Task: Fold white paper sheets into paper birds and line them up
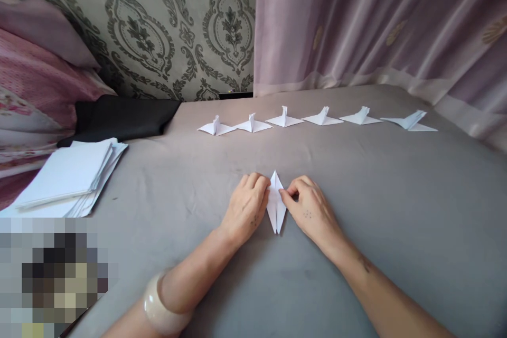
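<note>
A white folded paper diamond (pixel 276 202) lies on the grey cloth in front of me, with a slit running down its lower half to two points. My left hand (pixel 249 203) holds its left edge, fingers curled and their tips partly hidden. At the opposite edge, my right hand (pixel 311 206) pinches the paper between thumb and forefinger. Beyond my hands stands a row of several folded white paper figures, among them a paper figure (pixel 284 117) with an upright neck and flat side wings.
A stack of white paper (pixel 65 174) lies at the left, by a black folded cloth (pixel 122 116). Grey cloth (pixel 415 211) covers the surface. Behind are a patterned wall (pixel 178 26) and a purple curtain (pixel 356 16). The lower left corner is pixelated.
</note>
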Motion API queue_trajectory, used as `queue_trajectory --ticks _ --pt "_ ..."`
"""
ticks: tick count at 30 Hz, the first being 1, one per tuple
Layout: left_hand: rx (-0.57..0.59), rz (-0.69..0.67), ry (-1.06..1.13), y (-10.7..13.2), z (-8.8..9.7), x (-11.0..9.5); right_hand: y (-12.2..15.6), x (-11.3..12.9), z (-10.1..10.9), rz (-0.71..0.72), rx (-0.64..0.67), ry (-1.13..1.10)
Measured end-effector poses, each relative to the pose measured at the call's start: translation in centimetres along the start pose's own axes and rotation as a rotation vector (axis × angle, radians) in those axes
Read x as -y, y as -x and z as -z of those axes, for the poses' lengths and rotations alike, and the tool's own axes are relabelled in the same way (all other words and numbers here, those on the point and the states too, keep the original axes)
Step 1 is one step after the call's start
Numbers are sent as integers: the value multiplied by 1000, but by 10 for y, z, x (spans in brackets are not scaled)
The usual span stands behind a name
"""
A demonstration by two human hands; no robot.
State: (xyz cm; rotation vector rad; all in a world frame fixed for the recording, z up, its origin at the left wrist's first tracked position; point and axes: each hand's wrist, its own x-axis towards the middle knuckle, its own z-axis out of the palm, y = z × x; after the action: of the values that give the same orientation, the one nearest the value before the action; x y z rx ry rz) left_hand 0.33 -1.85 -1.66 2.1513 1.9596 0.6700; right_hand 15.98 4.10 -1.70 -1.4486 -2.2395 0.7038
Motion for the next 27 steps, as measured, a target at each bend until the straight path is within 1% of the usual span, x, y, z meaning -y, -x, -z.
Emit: queue_trajectory --ticks 2,4,8,14,16,19,21,24,27 --pt "19 -124 -21 -1 1 0 0 -2 -1 12 -9 -7" --pt "49 -191 -46 -1 1 1 1 -5 -2 16 -25 -27" --pt "82 -206 -101 1 -1 4 3 -13 -3 18 -40 -106" --pt "93 -227 -113 3 -2 8 0 -23 6 -28 7 -219" --pt "98 -240 -130 2 -1 8 0 -25 10 -73 6 -346" --pt "120 -253 -160 2 0 6 1 -25 10 -104 -58 -539" --pt "133 -256 -171 2 1 4 5 -20 8 -46 -60 -553" --pt "147 -238 -137 2 2 3 11 -9 3 113 -17 -418" --pt "96 -132 -18 3 0 6 16 0 1 230 -12 -237"
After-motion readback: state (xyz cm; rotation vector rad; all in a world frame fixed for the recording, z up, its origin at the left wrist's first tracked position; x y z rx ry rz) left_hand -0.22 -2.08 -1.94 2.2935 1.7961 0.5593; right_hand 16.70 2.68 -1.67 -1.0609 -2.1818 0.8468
